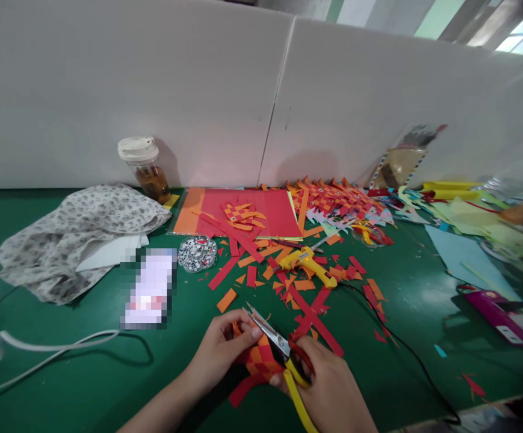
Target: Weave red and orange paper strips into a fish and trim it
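My left hand [225, 344] pinches a woven paper piece [259, 361] of red and orange strips, held above the green table near its front. In my right hand [328, 379] is a pair of scissors [280, 344] with yellow and red handles. The blades point up and left, across the top of the woven piece by my left fingertips. A loose red strip end hangs at the lower left of the piece. Whether the blades are cutting paper cannot be told. Farther back, a similar woven fish [243, 215] lies on red and orange sheets [279, 210].
A yellow glue gun [306, 263] lies among red and orange scraps, its black cord running to the front right. Behind it is a pile of woven fish [333, 201]. To the left are a phone [150, 288], a dish of googly eyes [197, 253], a lidded cup [146, 168] and a cloth [85, 234].
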Demonstrator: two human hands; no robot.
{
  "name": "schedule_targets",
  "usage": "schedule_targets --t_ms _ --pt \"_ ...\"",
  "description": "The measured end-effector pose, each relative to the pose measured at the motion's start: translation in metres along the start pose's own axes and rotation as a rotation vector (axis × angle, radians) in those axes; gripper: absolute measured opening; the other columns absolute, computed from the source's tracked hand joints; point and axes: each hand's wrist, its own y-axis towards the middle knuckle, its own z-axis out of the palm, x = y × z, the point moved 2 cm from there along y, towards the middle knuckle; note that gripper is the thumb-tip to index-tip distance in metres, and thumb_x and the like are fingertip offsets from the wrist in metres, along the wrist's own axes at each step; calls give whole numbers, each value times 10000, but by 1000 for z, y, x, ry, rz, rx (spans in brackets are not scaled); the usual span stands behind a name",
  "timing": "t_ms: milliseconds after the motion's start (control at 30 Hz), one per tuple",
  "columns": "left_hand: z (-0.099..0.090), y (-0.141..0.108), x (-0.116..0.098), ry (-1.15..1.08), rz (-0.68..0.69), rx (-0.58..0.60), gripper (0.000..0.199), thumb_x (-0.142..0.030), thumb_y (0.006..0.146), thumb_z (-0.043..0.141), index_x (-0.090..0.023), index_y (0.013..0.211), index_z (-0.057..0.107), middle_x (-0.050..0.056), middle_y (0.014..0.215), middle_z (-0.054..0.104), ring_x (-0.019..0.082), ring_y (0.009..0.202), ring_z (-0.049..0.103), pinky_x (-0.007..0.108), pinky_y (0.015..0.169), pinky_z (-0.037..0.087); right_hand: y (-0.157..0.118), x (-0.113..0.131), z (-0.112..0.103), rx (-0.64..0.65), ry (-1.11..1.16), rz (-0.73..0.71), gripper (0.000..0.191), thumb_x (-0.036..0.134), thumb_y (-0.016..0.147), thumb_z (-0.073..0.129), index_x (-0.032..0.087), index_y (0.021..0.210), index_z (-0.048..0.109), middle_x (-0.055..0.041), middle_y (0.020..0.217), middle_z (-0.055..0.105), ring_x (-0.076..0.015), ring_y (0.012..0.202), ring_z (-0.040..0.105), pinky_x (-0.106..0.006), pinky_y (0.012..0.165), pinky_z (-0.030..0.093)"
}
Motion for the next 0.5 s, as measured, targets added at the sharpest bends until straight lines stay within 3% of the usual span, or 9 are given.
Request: schedule_targets --t_ms 500 --pt "-2 4 3 90 -45 -78 323 -443 707 673 -143 725 557 -67 551 421 50 467 316 179 441 213 7 -10 -1 -109 54 88 202 394 683 585 234 744 478 18 594 550 -157 509 524 -244 480 394"
